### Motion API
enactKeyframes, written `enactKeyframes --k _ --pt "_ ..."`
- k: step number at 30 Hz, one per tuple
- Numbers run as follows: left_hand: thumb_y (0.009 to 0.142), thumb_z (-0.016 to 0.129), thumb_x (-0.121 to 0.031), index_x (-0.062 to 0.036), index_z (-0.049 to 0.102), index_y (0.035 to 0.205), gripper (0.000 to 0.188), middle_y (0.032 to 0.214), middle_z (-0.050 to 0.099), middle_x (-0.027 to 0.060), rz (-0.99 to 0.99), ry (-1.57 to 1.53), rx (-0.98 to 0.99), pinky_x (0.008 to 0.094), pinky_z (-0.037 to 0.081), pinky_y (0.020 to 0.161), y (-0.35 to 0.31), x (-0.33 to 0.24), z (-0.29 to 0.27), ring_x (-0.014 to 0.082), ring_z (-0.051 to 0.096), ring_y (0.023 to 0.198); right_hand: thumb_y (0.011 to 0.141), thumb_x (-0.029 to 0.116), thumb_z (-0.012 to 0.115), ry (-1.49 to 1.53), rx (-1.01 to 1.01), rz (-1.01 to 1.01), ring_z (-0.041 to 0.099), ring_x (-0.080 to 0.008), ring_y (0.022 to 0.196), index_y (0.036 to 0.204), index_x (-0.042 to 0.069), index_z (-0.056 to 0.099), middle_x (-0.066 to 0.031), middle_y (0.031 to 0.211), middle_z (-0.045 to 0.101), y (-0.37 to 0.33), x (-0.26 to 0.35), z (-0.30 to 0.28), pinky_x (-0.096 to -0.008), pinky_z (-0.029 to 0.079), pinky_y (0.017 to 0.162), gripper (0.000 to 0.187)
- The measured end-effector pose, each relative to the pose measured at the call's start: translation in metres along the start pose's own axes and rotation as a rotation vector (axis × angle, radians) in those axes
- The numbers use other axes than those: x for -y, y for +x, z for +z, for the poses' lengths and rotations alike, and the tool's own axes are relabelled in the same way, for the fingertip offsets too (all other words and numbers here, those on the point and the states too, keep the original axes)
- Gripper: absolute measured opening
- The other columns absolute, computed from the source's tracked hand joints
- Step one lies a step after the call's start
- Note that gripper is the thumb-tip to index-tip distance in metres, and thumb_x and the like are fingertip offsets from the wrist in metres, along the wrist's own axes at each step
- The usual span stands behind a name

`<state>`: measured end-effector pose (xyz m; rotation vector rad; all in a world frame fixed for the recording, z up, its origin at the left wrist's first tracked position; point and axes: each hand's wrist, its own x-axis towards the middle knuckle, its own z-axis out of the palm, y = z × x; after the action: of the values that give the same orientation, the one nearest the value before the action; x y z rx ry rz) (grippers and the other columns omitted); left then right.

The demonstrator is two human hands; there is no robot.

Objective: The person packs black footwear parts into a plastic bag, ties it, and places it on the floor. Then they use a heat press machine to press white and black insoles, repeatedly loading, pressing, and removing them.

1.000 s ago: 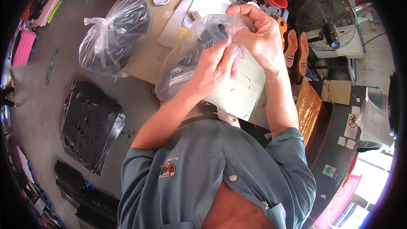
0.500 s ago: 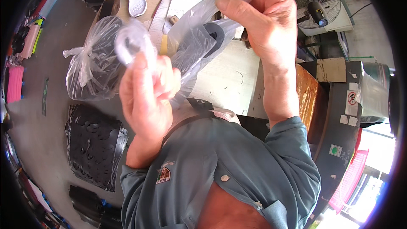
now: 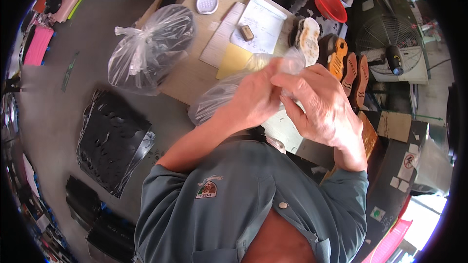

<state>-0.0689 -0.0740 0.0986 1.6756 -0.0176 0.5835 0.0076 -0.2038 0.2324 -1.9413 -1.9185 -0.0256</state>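
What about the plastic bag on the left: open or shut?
Shut: the left plastic bag has its neck bunched tightly, like a knot.

Left hand [image 3: 258,95] gripping bunched clear bag [image 3: 213,103]; right hand [image 3: 325,104] at bunch; knotted bag [image 3: 153,53] nearby.

Daylight at the lower right of the frame burns out to flat white around the pink plastic basket [image 3: 391,243]. The bare right hand [image 3: 324,104] is brightly lit toward the wrist; the bare left hand [image 3: 258,95] blurs at its fingers. White glints streak the knotted clear plastic bag [image 3: 148,53] at upper left. Fisheye distortion curves the outer edges, which fall into black, with bluish-purple fringing at lower right.
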Motion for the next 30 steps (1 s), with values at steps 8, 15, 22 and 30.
enactKeyframes --k 8,15,22,30 --pt "0.087 0.075 -0.025 -0.007 0.059 0.127 0.047 0.111 0.068 0.0133 0.075 0.102 0.122 0.0431 0.055 0.091 -0.008 0.008 0.014 0.0349 0.069 0.105 0.076 0.005 0.071 -0.212 0.124 -0.171 0.065 -0.0286 0.09 0.118 0.0 0.066 -0.0118 0.096 0.066 0.013 0.014 0.002 -0.043 0.052 0.086 0.042" --pt "0.112 0.05 -0.034 0.0017 0.067 0.108 0.039 0.085 0.066 0.0243 -0.153 0.1 0.221 0.044 0.05 0.075 0.001 0.008 0.003 0.0413 0.062 0.081 0.077 -0.002 0.077 0.041 -0.063 0.005 0.071 -0.035 0.099 0.127 0.002 0.069 -0.0154 0.113 0.07 0.001 -0.041 -0.017 -0.0427 0.058 0.083 0.051" --pt "0.113 0.047 -0.039 0.0003 0.067 0.106 0.045 0.077 0.067 0.0106 -0.466 -0.106 0.454 0.035 0.048 0.064 0.009 0.007 -0.033 0.019 0.058 0.066 0.092 -0.004 0.07 0.32 -0.063 0.417 0.073 -0.0239 0.083 0.106 0.0 0.077 -0.0112 0.093 0.075 -0.041 -0.065 0.019 -0.0337 0.058 0.075 0.016" --pt "0.1 0.068 -0.015 -0.0028 0.077 0.109 0.017 0.099 0.076 0.0057 -0.525 -0.349 0.332 0.0297 0.05 0.074 -0.009 0.009 -0.035 0.0127 0.063 0.083 0.086 0.005 0.082 0.574 0.257 0.141 0.074 -0.0282 0.092 0.11 0.004 0.075 -0.0097 0.102 0.075 -0.06 -0.025 0.03 -0.0374 0.059 0.08 0.025"
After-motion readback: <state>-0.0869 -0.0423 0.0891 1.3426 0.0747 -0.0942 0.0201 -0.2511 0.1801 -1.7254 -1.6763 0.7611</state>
